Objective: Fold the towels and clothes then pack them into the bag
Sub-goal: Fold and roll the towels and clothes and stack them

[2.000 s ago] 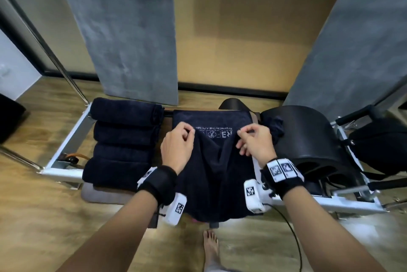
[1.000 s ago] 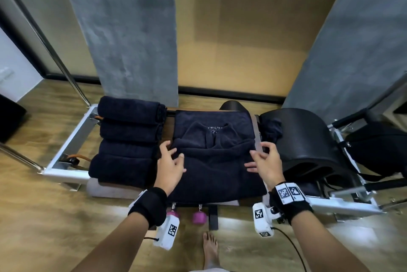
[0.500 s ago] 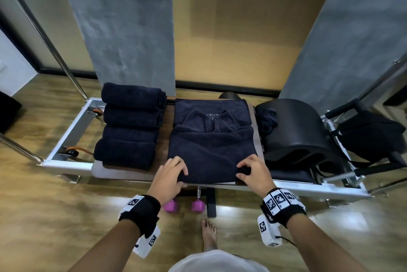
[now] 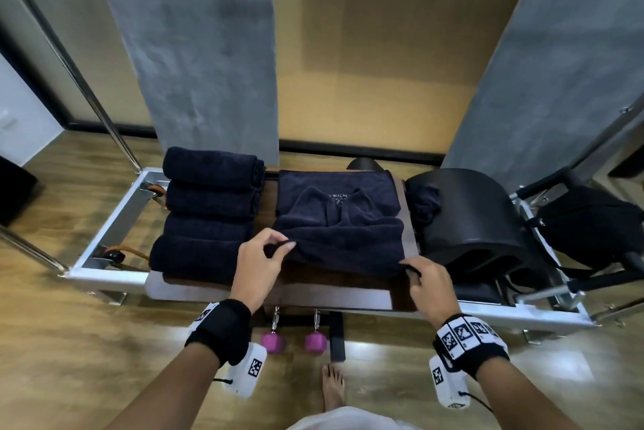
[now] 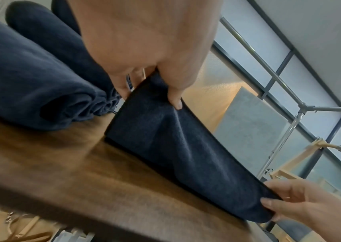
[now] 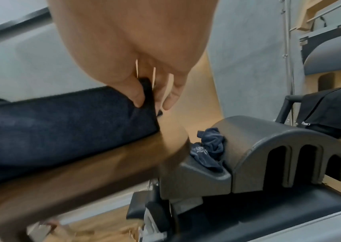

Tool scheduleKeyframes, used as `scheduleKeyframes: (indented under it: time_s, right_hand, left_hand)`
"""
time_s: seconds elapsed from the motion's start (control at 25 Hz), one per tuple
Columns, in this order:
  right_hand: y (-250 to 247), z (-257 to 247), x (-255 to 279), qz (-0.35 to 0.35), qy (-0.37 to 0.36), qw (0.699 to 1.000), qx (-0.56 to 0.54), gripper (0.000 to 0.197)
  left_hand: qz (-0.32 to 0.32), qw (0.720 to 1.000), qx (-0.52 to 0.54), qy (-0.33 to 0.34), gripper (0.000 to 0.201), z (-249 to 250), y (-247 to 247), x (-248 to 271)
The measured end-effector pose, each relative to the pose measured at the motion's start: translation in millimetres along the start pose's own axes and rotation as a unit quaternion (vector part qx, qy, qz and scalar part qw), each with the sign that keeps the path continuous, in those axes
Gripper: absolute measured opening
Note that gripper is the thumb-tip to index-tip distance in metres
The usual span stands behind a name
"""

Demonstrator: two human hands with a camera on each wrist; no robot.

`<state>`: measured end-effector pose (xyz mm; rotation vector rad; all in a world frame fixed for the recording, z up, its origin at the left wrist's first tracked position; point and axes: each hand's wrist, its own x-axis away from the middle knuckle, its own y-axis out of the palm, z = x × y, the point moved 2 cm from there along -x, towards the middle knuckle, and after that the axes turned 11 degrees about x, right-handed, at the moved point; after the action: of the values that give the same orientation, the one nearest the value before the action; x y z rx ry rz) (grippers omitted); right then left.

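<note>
We note bare forearms, each with a black wrist strap. The left wrist strap (image 4: 220, 330) carries a white camera unit (image 4: 245, 374) bearing a square black-and-white marker. The right wrist strap (image 4: 468, 342) shows several such markers, with a cabled white unit (image 4: 447, 383) beneath. One bare foot (image 4: 333, 386) is visible.

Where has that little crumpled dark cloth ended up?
In the head view the small crumpled navy cloth sits right of centre, wedged between the wooden board and the black curved arc barrel; the right wrist view shows it resting on the barrel's step.
</note>
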<state>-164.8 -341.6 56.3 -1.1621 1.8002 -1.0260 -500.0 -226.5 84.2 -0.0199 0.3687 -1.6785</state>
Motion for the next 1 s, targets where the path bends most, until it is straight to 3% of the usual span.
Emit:
scheduleKeyframes:
  time_s: [0.2,0.4,0.56,0.68,0.84,1.0]
  right_hand:
    - [-37,11,-74,0.079,0.073,0.979,-0.172,0.021]
    - [-50,6,-177,0.105,0.085,0.97,-0.201,0.009]
    - [-29,8,-245,0.073,0.127,0.973,-0.176,0.007]
    - [-1,12,-281,0.034,0.155,0.974,-0.161,0.004]
    - [31,19,-305,-0.011,0.182,0.976,-0.122,0.011]
    - [56,24,-308,-0.061,0.205,0.972,-0.093,0.013]
  left_hand:
    - [0.08,0.996,0.015,-0.03,0.022,17,13,-50]
    - [0.178,0.977,0.056,-0.1,0.033,16,42,-124]
    - [0.219,0.961,0.065,-0.154,0.003,-2,65,-178]
    - [0.249,0.948,0.047,-0.193,0.01,-23,78,-210]
    - [0.243,0.941,-0.004,-0.235,0.014,-51,97,-233]
    - [0.228,0.942,-0.091,-0.229,0.018,-70,108,-237]
